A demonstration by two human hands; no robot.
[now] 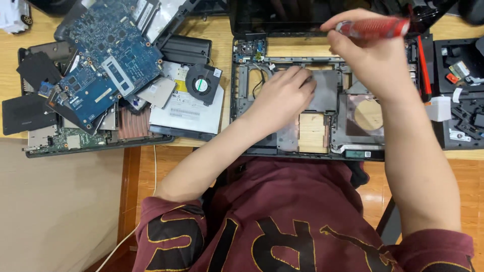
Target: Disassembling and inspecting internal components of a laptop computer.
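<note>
A stripped grey laptop base (322, 136) lies open on the wooden table in front of me, with bare openings showing the wood below. My left hand (282, 95) rests palm down inside the base, fingers pressed near its upper middle beside some black wires. My right hand (368, 55) hovers over the upper right of the base and grips a screwdriver with a red handle (375, 27), held roughly level. The screwdriver's tip is hidden behind my hand.
Left of the base sits a pile of parts: blue circuit boards (106, 55), a round black fan (202, 83), a silver optical drive (186, 113) and black covers (27, 113). A black tray with small parts (461, 85) stands at the right. A dark laptop screen (282, 15) lies behind.
</note>
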